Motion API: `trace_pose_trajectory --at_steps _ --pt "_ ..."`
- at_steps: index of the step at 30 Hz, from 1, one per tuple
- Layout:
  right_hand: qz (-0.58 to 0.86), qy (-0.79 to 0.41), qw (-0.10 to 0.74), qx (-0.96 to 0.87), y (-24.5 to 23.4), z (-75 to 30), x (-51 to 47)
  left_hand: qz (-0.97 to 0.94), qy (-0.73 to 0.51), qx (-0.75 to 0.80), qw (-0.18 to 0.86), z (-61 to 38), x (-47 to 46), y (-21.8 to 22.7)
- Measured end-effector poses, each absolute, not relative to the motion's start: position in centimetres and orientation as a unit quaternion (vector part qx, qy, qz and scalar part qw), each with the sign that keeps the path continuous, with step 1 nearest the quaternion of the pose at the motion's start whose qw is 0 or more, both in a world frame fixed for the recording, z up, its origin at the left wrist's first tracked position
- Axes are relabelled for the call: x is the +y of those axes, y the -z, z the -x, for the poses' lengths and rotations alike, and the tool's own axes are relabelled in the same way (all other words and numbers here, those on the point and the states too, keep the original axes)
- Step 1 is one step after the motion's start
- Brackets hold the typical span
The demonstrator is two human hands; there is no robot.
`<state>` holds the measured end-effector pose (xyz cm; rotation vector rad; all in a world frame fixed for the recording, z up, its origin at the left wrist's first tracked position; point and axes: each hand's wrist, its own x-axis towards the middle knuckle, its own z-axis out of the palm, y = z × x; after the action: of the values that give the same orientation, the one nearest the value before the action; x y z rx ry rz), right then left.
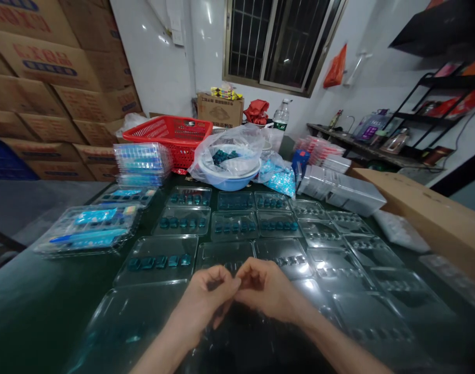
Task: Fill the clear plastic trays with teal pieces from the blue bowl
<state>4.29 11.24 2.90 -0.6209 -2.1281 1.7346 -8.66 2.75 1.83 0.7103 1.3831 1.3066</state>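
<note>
The left hand [201,300] and right hand [269,292] meet at the fingertips above the dark surface [25,311], just nearer than a clear tray [225,251]. Fingers curl toward thumbs, but whether either grip is closed on something small cannot be told. Left of that tray, another clear tray [155,246] holds a row of teal pieces [161,261]. Farther back stand a blue bowl [230,184] and a red basket [165,136].

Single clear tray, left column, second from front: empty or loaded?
Loaded: five teal pieces sit in a row in the clear tray. Can't tell if that's its full load.
</note>
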Motion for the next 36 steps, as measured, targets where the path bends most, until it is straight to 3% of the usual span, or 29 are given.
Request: trace_pose_trajectory --at_steps 6,11,13,19,24,31,36 --pt "0.184 -0.714 0.030 -0.675 -2.6 -4.7 12.5 -0.331 -0.512 0.580 0.540 8.5 2.2 -1.4" --pt "0.168 -0.723 0.013 -0.670 -2.4 -4.9 12.5 -0.348 -0.502 0.585 0.534 8.3 2.0 -1.6" --pt "0.198 -0.659 0.053 -0.724 -2.3 -4.9 11.8 -0.353 -0.501 0.591 0.524 8.4 1.9 -1.7" --pt "0.251 -0.302 0.266 -0.880 -1.3 -3.9 9.6 -0.339 -0.533 0.596 0.495 8.2 2.0 -1.6" --pt "0.249 -0.188 0.340 -0.887 -0.8 -3.5 8.6 -0.232 -0.590 0.574 0.518 7.6 2.5 -1.6" --pt "0.174 -0.410 0.320 -0.836 -3.2 -4.7 9.6 -0.184 -0.613 0.407 0.652 8.3 2.6 -1.3" --pt "0.171 -0.473 0.305 -0.809 -3.7 -5.4 10.6 -0.183 -0.594 0.398 0.675 8.2 2.5 -1.5"
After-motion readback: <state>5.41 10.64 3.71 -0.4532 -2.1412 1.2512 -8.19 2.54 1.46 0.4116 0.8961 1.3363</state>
